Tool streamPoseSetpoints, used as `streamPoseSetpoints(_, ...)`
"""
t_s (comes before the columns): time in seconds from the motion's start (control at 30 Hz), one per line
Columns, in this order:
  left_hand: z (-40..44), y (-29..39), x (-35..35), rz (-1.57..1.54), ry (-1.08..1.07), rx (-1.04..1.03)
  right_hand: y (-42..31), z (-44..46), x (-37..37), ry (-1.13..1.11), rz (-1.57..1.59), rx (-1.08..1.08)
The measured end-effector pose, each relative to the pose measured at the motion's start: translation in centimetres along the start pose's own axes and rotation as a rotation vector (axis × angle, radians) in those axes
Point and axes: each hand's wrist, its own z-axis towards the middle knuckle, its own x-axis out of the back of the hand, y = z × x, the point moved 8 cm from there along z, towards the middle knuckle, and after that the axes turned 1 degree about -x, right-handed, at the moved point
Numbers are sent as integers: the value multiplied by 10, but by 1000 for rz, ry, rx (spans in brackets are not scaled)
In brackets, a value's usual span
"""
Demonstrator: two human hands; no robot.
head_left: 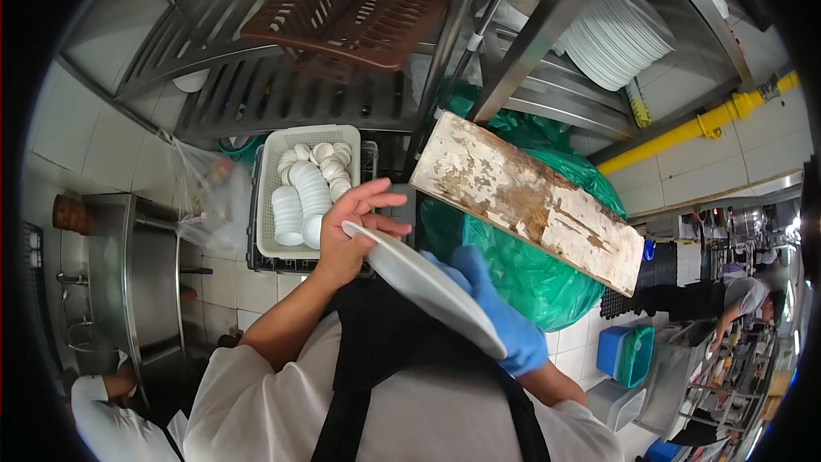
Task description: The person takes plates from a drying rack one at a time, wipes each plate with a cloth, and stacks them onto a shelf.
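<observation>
A white plate (419,284) is tilted on edge in front of my chest. My left hand (348,231), bare, holds its upper left rim at the thumb, with the other fingers stretched out beyond it. On the plate's right side, my right hand (496,312) wears a blue glove and grips the plate from behind, its fingers partly hidden. Just right of the plate, a worn, stained board (530,205) lies over a green plastic bag (552,291). Behind my left hand, a cream basket (267,197) holds stacked white bowls and small cups.
A brown dish rack (342,8) stands on a slatted metal shelf (214,103). Stacked plates (620,34) sit at upper right near a yellow pipe (735,111). A metal counter (154,282) and a person (103,411) are at left; another person (748,299) is far right.
</observation>
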Motion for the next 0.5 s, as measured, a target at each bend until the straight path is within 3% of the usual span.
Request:
streamPoseSetpoints(0.03,0,1,3,2,5,-5,-34,-3,1,42,-213,-259)
streamPoseSetpoints(0.1,-1,-5,4,101,-48,40,-62,-8,-2,11,-375,-75)
streamPoseSetpoints(0.13,5,0,0,68,-69,-57,-75,-9,-2,18,-395,20)
streamPoseSetpoints(0.3,17,-3,-32,89,-100,44,-113,16,-5,187,-342,435)
streamPoseSetpoints(0.37,28,13,-42,399,-107,-166,-120,29,-4,265,-272,573)
streamPoseSetpoints(0.5,25,1,-33,284,-82,-70,-92,47,-10,274,-540,619)
